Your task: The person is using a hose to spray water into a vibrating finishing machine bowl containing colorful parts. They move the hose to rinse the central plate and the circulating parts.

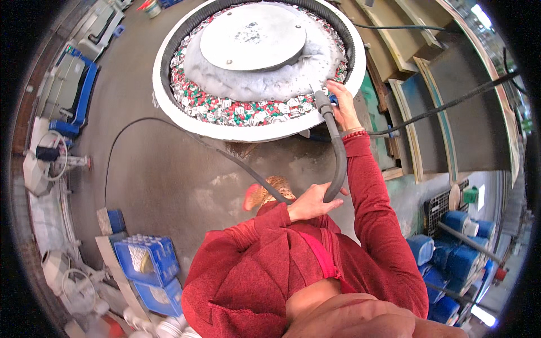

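Note:
My right hand (345, 105) grips the end fitting (323, 101) of a dark hose, which has a bit of blue at its side. It is at the near right rim of a large round bowl (222, 134) with a white edge and a dark ribbed inner wall. The hose (340, 160) bends down to my left hand (314, 203), whose fingers curl around it in front of my body. Inside the bowl lie many small red, green and silvery-white pieces (242, 110). Greyish-white foam (225, 84) surrounds a raised round white lid (248, 36) in the middle.
The hose trails left across the wet grey floor (169, 186). Blue crates (147, 259) stand at the lower left, machines with handwheels (52, 155) along the left side. Wooden-edged trays (434, 112) and another dark cable are at the right, blue drums (459, 256) at the lower right.

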Demonstrator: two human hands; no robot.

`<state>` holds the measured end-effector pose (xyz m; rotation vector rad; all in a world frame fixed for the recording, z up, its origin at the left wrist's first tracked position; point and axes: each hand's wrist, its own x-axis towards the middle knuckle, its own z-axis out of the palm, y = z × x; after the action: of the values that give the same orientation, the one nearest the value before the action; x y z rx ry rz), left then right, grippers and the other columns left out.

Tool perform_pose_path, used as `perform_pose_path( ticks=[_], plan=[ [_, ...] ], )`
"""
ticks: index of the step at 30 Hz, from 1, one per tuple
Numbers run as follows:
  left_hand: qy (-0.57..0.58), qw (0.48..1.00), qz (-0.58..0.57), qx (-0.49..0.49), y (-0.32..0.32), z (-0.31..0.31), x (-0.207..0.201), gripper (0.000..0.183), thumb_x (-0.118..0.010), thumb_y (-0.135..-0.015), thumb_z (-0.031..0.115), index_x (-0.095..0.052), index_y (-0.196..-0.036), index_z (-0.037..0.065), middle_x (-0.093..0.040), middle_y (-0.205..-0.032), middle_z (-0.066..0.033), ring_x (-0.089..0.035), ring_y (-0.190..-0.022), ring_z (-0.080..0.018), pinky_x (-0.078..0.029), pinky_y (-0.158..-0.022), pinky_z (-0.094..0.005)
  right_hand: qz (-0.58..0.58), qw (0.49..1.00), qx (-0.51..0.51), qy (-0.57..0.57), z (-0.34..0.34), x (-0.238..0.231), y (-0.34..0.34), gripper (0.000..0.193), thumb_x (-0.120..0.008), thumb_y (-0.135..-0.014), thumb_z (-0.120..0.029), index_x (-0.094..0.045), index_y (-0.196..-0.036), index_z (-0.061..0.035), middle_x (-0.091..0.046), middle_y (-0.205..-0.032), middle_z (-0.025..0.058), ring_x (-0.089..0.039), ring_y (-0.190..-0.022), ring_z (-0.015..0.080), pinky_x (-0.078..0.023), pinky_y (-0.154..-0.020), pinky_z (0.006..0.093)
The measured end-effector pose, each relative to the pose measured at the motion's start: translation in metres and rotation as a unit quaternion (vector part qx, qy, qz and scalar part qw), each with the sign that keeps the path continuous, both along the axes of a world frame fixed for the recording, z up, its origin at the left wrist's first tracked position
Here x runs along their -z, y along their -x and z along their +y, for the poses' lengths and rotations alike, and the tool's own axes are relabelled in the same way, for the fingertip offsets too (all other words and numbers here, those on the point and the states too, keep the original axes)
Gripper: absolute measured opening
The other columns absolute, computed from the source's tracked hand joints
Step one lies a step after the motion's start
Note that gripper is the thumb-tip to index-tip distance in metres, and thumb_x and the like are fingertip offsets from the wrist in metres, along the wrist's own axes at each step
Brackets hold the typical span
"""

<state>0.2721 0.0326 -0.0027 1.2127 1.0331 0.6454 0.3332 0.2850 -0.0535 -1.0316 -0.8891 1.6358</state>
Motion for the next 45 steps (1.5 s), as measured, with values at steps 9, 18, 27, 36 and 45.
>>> perform_pose_path(
  ticks=[9,18,27,36,45],
  plan=[
    [-0.096,0.99,-0.065,-0.083,-0.059,0.067,0.034,0.022,-0.063,-0.082,0.021,-0.058,-0.095,0.004,-0.054,-0.074,0.001,-0.048,-0.069,-0.0066,-0.041,-0.063,-0.0251,0.14,0.948,-0.158,0.239,0.065,-0.011,-0.043,0.04,-0.058,-0.075,-0.012,-0.043,-0.111,-0.0049,-0.051,-0.101,0.0185,-0.056,-0.084,0.0375,-0.051,-0.063,0.0534],
    [-0.088,0.974,-0.081,-0.19,-0.069,0.105,0.015,0.023,-0.063,-0.081,0.024,-0.058,-0.092,0.004,-0.054,-0.07,0.0002,-0.048,-0.064,-0.0069,-0.041,-0.059,-0.0247,0.117,0.942,-0.185,0.254,0.117,0.008,-0.049,0.033,-0.062,-0.07,-0.012,-0.044,-0.096,-0.0021,-0.051,-0.084,0.0163,-0.056,-0.073,0.0314,-0.05,-0.057,0.0506],
    [-0.179,0.965,0.013,-0.193,-0.109,0.131,0.015,0.026,-0.064,-0.078,0.022,-0.059,-0.096,0.004,-0.063,-0.077,-0.0077,-0.059,-0.072,-0.012,-0.045,-0.067,-0.028,0.153,0.942,-0.187,0.232,0.148,0.014,-0.125,0.036,-0.057,-0.073,-0.014,-0.042,-0.102,0.0009,-0.051,-0.093,0.0204,-0.057,-0.081,0.0388,-0.05,-0.058,0.0458],
    [-0.15,0.954,0.033,-0.258,-0.179,0.169,0.011,0.022,-0.066,-0.077,0.018,-0.061,-0.092,0.003,-0.064,-0.082,-0.0049,-0.058,-0.076,-0.0095,-0.046,-0.071,-0.0263,0.142,0.937,-0.259,0.186,0.195,0.008,-0.144,0.032,-0.054,-0.074,-0.013,-0.042,-0.1,-0.0001,-0.053,-0.082,0.0175,-0.059,-0.07,0.0309,-0.052,-0.057,0.0451],
    [-0.094,0.911,0.07,-0.396,-0.23,0.195,0.026,0.016,-0.065,-0.079,0.015,-0.063,-0.089,0.002,-0.064,-0.077,-0.0031,-0.057,-0.072,-0.0087,-0.046,-0.069,-0.0254,0.106,0.887,-0.383,0.236,0.21,0.009,-0.111,0.037,-0.054,-0.068,-0.007,-0.043,-0.103,-0.0034,-0.051,-0.087,0.0161,-0.058,-0.069,0.034,-0.049,-0.053,0.0466]
  ],
)
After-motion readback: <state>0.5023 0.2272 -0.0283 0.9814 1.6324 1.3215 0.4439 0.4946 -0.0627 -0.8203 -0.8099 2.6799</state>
